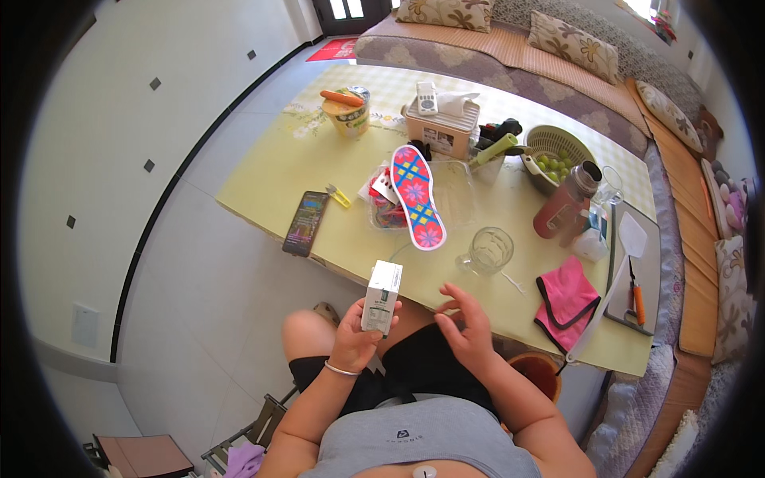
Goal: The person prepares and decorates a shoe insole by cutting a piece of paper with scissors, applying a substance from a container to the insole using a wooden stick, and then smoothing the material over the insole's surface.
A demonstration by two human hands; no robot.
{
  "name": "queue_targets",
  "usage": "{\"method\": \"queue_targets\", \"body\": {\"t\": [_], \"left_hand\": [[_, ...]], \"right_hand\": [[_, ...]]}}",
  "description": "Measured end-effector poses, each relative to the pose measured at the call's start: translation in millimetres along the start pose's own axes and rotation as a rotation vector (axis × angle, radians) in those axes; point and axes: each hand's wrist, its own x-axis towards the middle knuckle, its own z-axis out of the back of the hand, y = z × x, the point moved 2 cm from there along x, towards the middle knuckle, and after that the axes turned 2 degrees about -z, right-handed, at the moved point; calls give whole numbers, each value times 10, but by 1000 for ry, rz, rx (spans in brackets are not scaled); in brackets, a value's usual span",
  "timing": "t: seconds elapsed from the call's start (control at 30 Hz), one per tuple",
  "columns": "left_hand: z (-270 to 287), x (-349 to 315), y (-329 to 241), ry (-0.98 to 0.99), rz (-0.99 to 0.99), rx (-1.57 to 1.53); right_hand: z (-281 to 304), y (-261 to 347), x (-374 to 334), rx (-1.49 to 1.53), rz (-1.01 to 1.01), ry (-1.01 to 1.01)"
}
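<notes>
My left hand is wrapped round a small white carton with grey-green print, held upright over my lap at the table's near edge. A short way to its right, my right hand hovers over my leg with its fingers apart and nothing in them. Beyond the carton, a patterned shoe insole in pink, blue and yellow lies across a clear plastic tray holding coloured thread. Left of the tray are yellow thread snips and a phone by the edge.
A glass mug stands right of the insole, near a pink cloth. Farther back are a red-brown flask, a colander of green fruit, a tissue box and a tub. A fly swatter lies at the right.
</notes>
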Motion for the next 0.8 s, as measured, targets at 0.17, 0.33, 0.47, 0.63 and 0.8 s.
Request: {"method": "queue_targets", "body": {"t": [0.17,0.33,0.47,0.63,0.8], "left_hand": [[82,-91,243,-61,-128,214],[108,-135,271,-36,-222,460],[131,-120,241,-12,-293,537],[128,-132,273,26,-278,514],[52,-142,249,20,-252,581]], "right_hand": [[-248,209,109,19,18,135],[-367,284,77,8,36,137],[-386,283,43,-2,57,125],[-396,301,40,-31,98,127],[-403,383,55,-88,169,140]]}}
